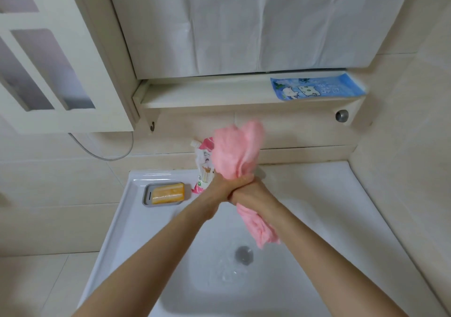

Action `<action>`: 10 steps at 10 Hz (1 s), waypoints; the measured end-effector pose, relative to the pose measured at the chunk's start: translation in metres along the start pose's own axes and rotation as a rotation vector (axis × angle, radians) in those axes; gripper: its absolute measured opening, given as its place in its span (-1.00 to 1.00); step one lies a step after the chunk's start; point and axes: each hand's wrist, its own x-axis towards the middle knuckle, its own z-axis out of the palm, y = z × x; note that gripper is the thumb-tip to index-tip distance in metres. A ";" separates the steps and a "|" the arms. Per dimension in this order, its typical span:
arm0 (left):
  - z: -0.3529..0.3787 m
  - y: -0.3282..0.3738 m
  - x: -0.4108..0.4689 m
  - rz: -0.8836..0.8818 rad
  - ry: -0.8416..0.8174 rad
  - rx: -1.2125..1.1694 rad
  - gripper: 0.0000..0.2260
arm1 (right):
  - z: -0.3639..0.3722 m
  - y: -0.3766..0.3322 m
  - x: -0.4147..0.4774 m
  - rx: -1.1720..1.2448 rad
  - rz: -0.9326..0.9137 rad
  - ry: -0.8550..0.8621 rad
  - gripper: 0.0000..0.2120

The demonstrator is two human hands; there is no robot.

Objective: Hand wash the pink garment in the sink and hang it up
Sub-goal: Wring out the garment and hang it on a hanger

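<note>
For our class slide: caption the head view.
Left hand and right hand grip the pink garment over the sink.

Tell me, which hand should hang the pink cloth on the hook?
Probably the left. The left hand grips the cloth just under its upper bunch and is on the same side as the hook. The right hand holds the lower part, farther from the hook.

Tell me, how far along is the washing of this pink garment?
Washing looks mostly done: the sink holds only a little water. In hand: the left hand and right hand grip and seem to wring the pink garment above it. Left: hanging it up.
</note>
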 end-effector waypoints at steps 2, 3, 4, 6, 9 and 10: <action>0.013 0.003 -0.001 -0.002 0.270 -0.171 -0.51 | 0.003 -0.011 -0.015 -0.539 -0.111 -0.091 -0.62; 0.010 0.010 -0.003 0.071 0.306 -0.155 -0.55 | -0.002 0.004 -0.008 -0.216 -0.068 -0.315 -0.51; 0.000 0.013 -0.005 0.145 0.292 -0.029 -0.51 | -0.022 0.010 -0.004 0.292 -0.062 -0.250 -0.24; 0.012 0.010 -0.019 0.032 -0.069 0.044 -0.62 | -0.040 -0.005 0.014 0.593 -0.341 -0.063 -0.13; 0.032 -0.010 -0.021 -0.105 0.061 0.228 -0.69 | -0.020 -0.002 0.013 0.651 -0.197 0.043 -0.60; 0.035 -0.019 -0.015 -0.070 0.211 0.430 -0.55 | -0.009 0.003 0.018 0.692 -0.084 0.243 -0.64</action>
